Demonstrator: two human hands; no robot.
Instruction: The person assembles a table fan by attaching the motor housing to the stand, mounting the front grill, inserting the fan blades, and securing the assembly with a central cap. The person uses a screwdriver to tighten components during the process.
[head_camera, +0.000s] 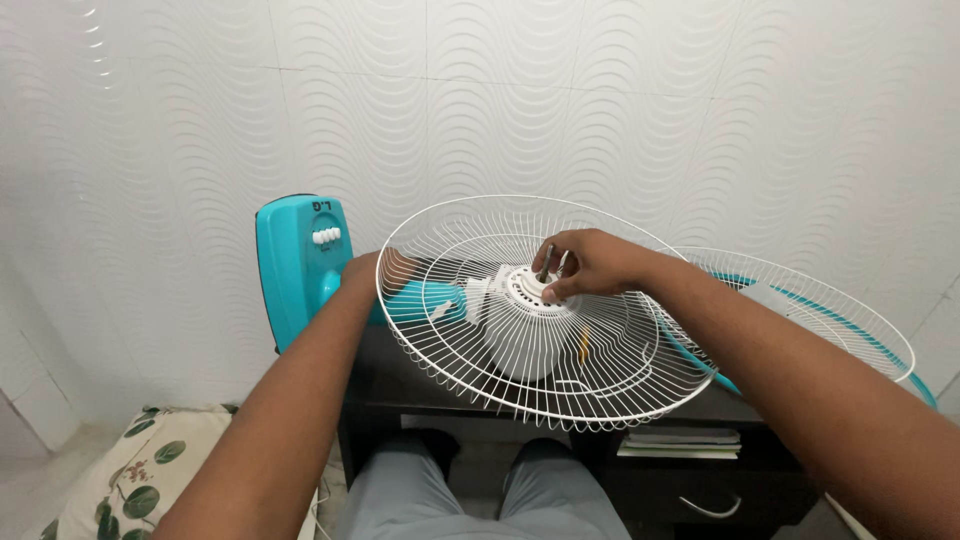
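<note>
Fan motor housing (520, 330), white, tipped face-up above dark counter (400, 400), rear wire guard (480, 350) seated around it; right hand (590, 265) at centre hub, fingers (556, 290) pinched narrow on motor shaft (545, 268). Left hand (372, 272) behind guard, gripping teal neck (425, 300) near teal base (300, 262); finger spread hidden. Risks: guard slipping off-centre if hub grip loosens, fingertip caught between wires, front guard (830, 310) at right knocked by elbow.

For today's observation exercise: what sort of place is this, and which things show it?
Probably a room in a home: wavy-patterned white wall tiles, a leaf-print cushion on the floor, and a dark table bearing a dismantled fan.
</note>
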